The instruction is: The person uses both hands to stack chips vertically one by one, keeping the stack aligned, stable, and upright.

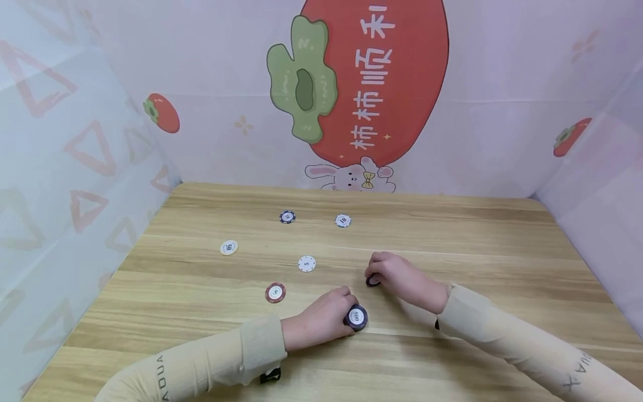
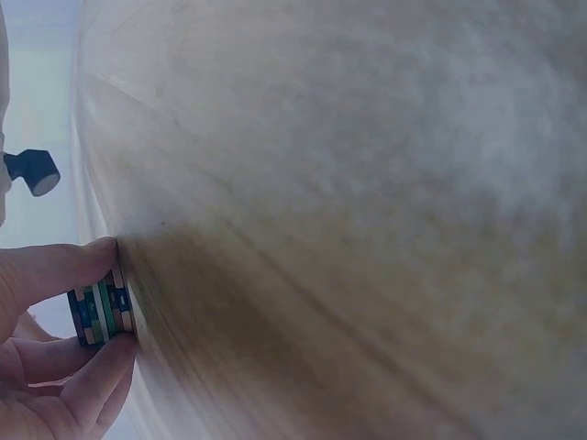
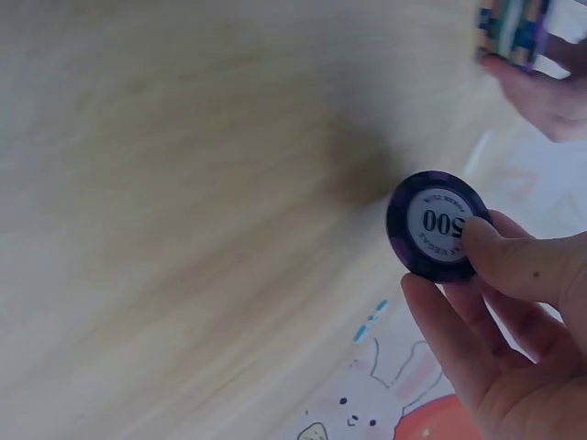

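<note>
In the right wrist view, the right hand pinches a chip over the table, 500 facing the camera. The left hand clamps a stack nearby, long axis upright.

A wood-grain table carries five scattered poker chips and, seemingly, a chip stack.

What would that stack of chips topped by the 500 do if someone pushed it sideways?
The stack would probably slide apart if pushed near the top, since its side shows separate layers with no visible binding. Its layers look fairly stiff, lying flat together. One landing on edge might roll, given the round outline on top.
</note>
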Demonstrator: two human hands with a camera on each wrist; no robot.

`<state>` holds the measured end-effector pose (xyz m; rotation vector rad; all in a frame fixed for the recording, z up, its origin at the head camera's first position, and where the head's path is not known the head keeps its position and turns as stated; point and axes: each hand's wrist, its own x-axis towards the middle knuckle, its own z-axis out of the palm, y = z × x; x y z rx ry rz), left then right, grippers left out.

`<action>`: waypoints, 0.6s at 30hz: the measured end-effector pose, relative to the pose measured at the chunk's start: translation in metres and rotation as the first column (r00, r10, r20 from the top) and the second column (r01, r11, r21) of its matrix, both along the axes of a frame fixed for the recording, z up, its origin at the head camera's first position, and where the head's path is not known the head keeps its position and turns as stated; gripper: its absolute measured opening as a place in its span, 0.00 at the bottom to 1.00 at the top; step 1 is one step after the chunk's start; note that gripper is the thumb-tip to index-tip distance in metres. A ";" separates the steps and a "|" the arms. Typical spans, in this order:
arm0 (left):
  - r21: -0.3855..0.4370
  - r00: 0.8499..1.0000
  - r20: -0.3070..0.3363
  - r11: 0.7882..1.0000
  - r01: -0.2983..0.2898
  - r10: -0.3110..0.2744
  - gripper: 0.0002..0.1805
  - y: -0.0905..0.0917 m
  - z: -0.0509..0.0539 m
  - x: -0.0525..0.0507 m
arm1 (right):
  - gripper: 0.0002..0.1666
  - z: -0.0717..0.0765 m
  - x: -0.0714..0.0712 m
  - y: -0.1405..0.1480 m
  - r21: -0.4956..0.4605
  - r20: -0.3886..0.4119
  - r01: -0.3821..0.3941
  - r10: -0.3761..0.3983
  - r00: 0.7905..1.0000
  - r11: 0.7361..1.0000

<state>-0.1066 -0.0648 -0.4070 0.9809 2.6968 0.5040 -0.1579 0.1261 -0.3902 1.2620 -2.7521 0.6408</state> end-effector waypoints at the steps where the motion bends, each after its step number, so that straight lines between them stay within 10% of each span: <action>1: 0.002 1.000 -0.003 1.000 0.000 0.000 0.20 0.000 0.000 0.000 | 0.08 0.001 0.001 0.000 -0.013 0.015 0.007 -0.007 1.000 1.000; 18: 0.017 1.000 -0.012 1.000 0.004 -0.004 0.20 -0.001 -0.002 -0.001 | 0.08 0.006 0.012 0.009 -0.139 0.241 0.184 -0.148 0.959 0.973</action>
